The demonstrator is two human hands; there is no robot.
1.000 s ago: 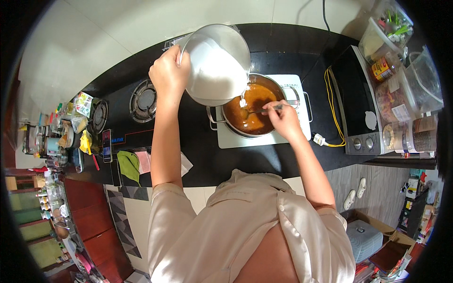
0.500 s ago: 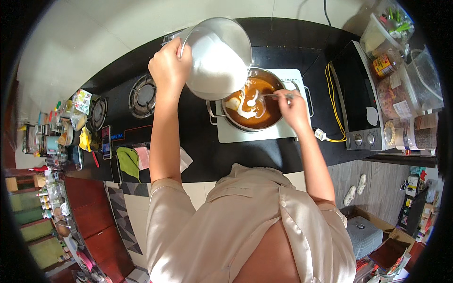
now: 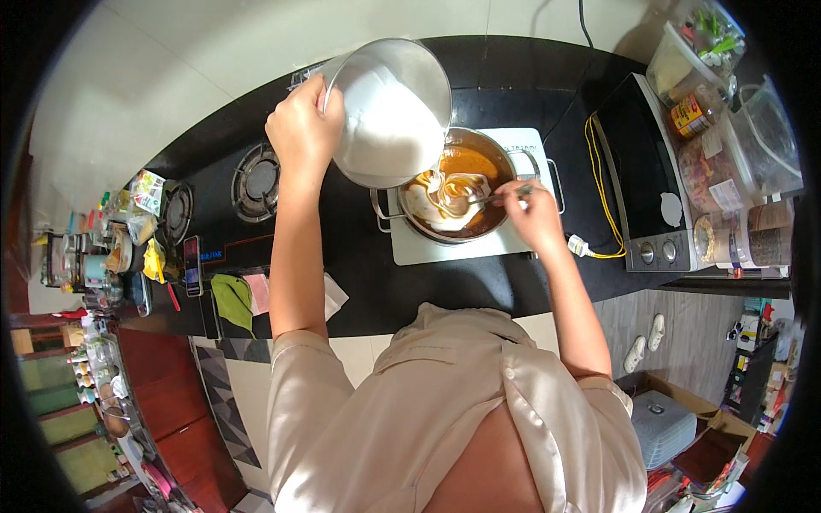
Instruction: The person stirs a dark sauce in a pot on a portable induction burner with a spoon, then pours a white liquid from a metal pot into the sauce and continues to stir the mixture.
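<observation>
Metal vessel (image 3: 419, 60) is hanging tilted above the far-left edge of the cooking pot (image 3: 453, 239), holding white liquid (image 3: 393, 128) and letting a thin stream run into that pot. Left hand (image 3: 306, 124) is gripping it at the side facing away from the pot, fingers closed. Right hand (image 3: 532, 214), at the pot's right edge, is pinching the handle of a metal utensil (image 3: 487, 199); its head is sitting in white swirls over brown liquid (image 3: 470, 158) inside the pot. White hotplate (image 3: 423, 253) is supporting the pot; gas burner (image 3: 256, 182) is lying left of the pot, countertop oven (image 3: 633, 171) right of it.

Handling, judged by eye: vessel is looking stiff, not fragile, fairly heavy with liquid loading it. Weight is probably pulling toward the lowered lip, so the left wrist is likely taking a twist. Smooth metal is probably turning slippery if wet. Best hold is seeming to be the high side, opposite the lip, away from the pot; a 2nd hand would be steadying it, but 1 is busy with the utensil.

Unclear: left fingers are partly hiding, so can't tell handle or bare wall. Vessel's base isn't showing. Lip is covering part of the pot's far-left rim. Swirls are masking the utensil's head. Glare is obscuring the liquid's depth.
</observation>
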